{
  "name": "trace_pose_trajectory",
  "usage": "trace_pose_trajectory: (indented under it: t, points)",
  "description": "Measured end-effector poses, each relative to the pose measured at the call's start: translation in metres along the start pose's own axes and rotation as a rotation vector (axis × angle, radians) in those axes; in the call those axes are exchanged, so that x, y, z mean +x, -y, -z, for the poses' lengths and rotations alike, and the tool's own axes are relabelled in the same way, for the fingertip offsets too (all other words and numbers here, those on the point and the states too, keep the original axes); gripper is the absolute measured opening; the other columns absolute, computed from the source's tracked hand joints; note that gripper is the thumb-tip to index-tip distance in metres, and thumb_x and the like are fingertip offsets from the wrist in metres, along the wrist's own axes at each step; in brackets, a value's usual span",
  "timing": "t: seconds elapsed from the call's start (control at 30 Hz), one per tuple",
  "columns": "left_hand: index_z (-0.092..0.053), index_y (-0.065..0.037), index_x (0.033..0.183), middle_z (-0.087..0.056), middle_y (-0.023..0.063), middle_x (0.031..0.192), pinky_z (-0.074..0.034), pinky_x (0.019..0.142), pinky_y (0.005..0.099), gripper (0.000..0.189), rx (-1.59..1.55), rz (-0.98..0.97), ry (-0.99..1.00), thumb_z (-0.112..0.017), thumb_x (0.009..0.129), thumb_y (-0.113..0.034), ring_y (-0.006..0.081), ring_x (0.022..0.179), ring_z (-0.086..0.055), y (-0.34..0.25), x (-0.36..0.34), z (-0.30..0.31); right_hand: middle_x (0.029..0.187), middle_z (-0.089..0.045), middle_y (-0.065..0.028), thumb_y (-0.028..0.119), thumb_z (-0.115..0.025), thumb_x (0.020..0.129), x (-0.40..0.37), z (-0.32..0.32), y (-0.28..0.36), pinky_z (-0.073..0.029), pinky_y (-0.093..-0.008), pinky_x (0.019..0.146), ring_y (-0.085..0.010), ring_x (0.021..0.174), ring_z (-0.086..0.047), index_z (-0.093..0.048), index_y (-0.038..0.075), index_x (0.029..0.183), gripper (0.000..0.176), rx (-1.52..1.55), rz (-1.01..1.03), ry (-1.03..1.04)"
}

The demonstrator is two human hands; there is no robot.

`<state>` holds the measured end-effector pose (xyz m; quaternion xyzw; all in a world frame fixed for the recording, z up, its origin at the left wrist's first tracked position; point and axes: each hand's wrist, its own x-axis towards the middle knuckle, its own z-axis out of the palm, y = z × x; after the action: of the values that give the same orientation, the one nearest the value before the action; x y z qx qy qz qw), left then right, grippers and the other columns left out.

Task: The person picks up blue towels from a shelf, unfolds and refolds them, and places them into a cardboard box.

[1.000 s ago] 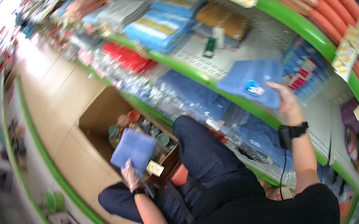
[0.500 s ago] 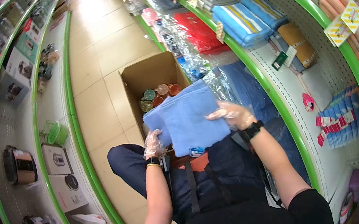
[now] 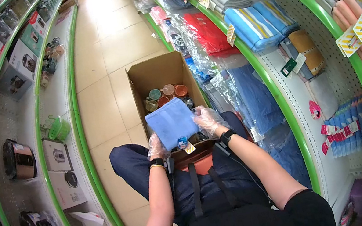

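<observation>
A folded blue cloth (image 3: 170, 121) is held up over the near part of an open cardboard box (image 3: 155, 72). My left hand (image 3: 157, 147), in a clear plastic glove, grips its lower left side. At its right edge my right hand (image 3: 207, 120), gloved the same way, has its fingers closed on the cloth. A blue label (image 3: 183, 142) and a small striped tag hang at the cloth's lower edge. Several cups and jars (image 3: 168, 90) with orange, green and clear parts show inside the box behind the cloth.
Green-edged shelves (image 3: 74, 101) with boxed appliances run along the left. On the right, another shelf bears striped blue towels (image 3: 252, 26) and rolled towels. Plastic-wrapped blue textiles (image 3: 254, 96) and a red pack (image 3: 209, 35) lie beside the box. The tiled aisle (image 3: 106, 87) runs forward.
The cloth now looks smaller, folded over, and sits further left. My right hand has moved left and inward with its edge. The label and tag now hang in plainer view.
</observation>
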<state>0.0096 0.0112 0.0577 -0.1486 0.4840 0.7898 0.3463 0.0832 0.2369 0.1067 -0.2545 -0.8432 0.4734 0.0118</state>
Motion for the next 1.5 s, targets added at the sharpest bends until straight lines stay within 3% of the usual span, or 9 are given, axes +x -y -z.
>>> trace_pose_trajectory:
  t: [0.33, 0.57, 0.67, 0.93, 1.17, 1.2, 1.3, 1.37, 1.5]
  points:
    - [-0.044, -0.001, 0.121, -0.053, 0.0141, 0.115, -0.044, 0.086, 0.0396, 0.055, -0.387, -0.010, 0.206, -0.047, 0.085, -0.043, 0.0275, 0.100, -0.055, -0.026, -0.029, -0.026, 0.088, -0.063, -0.0168, 0.042, -0.068, 0.070, 0.020, -0.029, -0.023, -0.046, -0.0340, 0.077, -0.0269, 0.084, -0.060, -0.055, -0.006, 0.101, 0.058, 0.019, 0.004, 0.024]
    - [-0.037, 0.002, 0.125, -0.052, 0.0153, 0.115, -0.046, 0.084, 0.0398, 0.065, 0.192, -0.058, -0.021, -0.058, 0.081, -0.041, 0.0268, 0.100, -0.055, -0.020, -0.022, -0.021, 0.092, -0.060, -0.0099, 0.034, -0.070, 0.074, 0.011, 0.002, 0.042, -0.046, -0.0282, 0.073, -0.0144, 0.084, -0.056, -0.049, -0.009, 0.109, 0.059, 0.008, -0.085, 0.283]
    - [-0.037, 0.002, 0.125, -0.051, 0.0154, 0.116, -0.047, 0.082, 0.0377, 0.065, 0.226, -0.074, -0.009, -0.058, 0.081, -0.041, 0.0266, 0.099, -0.056, -0.020, -0.023, -0.020, 0.090, -0.062, -0.0047, 0.028, -0.070, 0.075, 0.018, 0.004, 0.038, -0.046, -0.0267, 0.070, -0.0139, 0.079, -0.059, -0.060, -0.002, 0.098, 0.039, 0.648, -0.416, 0.555]
    - [-0.044, 0.002, 0.119, -0.054, 0.0132, 0.111, -0.045, 0.083, 0.0359, 0.059, 0.200, -0.117, -0.010, -0.055, 0.082, -0.042, 0.0242, 0.095, -0.056, -0.020, -0.026, -0.025, 0.101, -0.061, -0.0070, 0.016, -0.068, 0.074, 0.017, -0.002, 0.005, -0.046, -0.0280, 0.079, -0.0157, 0.090, -0.058, -0.053, 0.001, 0.112, 0.044, 0.795, -0.206, 0.675]
    - [-0.047, 0.001, 0.116, -0.054, 0.0132, 0.109, -0.043, 0.084, 0.0383, 0.052, 0.270, -0.146, -0.070, -0.053, 0.083, -0.038, 0.0250, 0.094, -0.055, -0.007, -0.008, -0.015, 0.083, -0.061, -0.0030, 0.016, -0.063, 0.077, -0.062, 0.081, 0.070, -0.043, -0.0292, 0.061, -0.0115, 0.071, -0.053, -0.053, -0.006, 0.109, 0.040, 0.035, 0.292, 0.151]
    - [-0.045, 0.001, 0.116, -0.052, 0.0153, 0.110, -0.044, 0.083, 0.0398, 0.052, 0.644, -0.373, 0.015, -0.055, 0.082, -0.037, 0.0277, 0.094, -0.054, -0.008, -0.017, -0.008, 0.078, -0.060, -0.0017, 0.014, -0.063, 0.078, -0.080, 0.098, 0.079, -0.043, -0.0287, 0.059, -0.0105, 0.068, -0.052, -0.053, -0.006, 0.108, 0.038, 0.122, 0.293, 0.035]
    - [-0.044, 0.003, 0.115, -0.052, 0.0160, 0.107, -0.044, 0.082, 0.0406, 0.053, 0.404, -0.137, -0.111, -0.057, 0.080, -0.034, 0.0281, 0.093, -0.054, -0.014, -0.017, -0.022, 0.073, -0.058, -0.0021, 0.010, -0.062, 0.079, -0.109, 0.149, 0.085, -0.045, -0.0282, 0.059, -0.0109, 0.066, -0.054, -0.051, -0.004, 0.113, 0.039, 0.450, 0.381, -0.167]
    - [-0.043, 0.004, 0.115, -0.052, 0.0174, 0.106, -0.044, 0.081, 0.0405, 0.053, 0.324, -0.125, -0.085, -0.055, 0.082, -0.034, 0.0283, 0.093, -0.054, -0.005, -0.005, -0.010, 0.088, -0.060, -0.0062, 0.012, -0.063, 0.080, -0.154, 0.210, 0.136, -0.049, -0.0299, 0.070, -0.0123, 0.077, -0.057, -0.049, -0.001, 0.117, 0.042, 0.563, -0.010, -0.146]
    - [-0.042, 0.007, 0.116, -0.048, 0.0218, 0.112, -0.041, 0.086, 0.0376, 0.053, 0.463, -0.189, -0.079, -0.050, 0.085, -0.035, 0.0280, 0.099, -0.051, -0.009, -0.017, -0.017, 0.106, -0.058, -0.0093, 0.011, -0.062, 0.081, -0.147, 0.253, 0.109, -0.047, -0.0307, 0.082, -0.0166, 0.093, -0.056, -0.049, 0.001, 0.111, 0.034, 0.886, 0.279, -0.599]
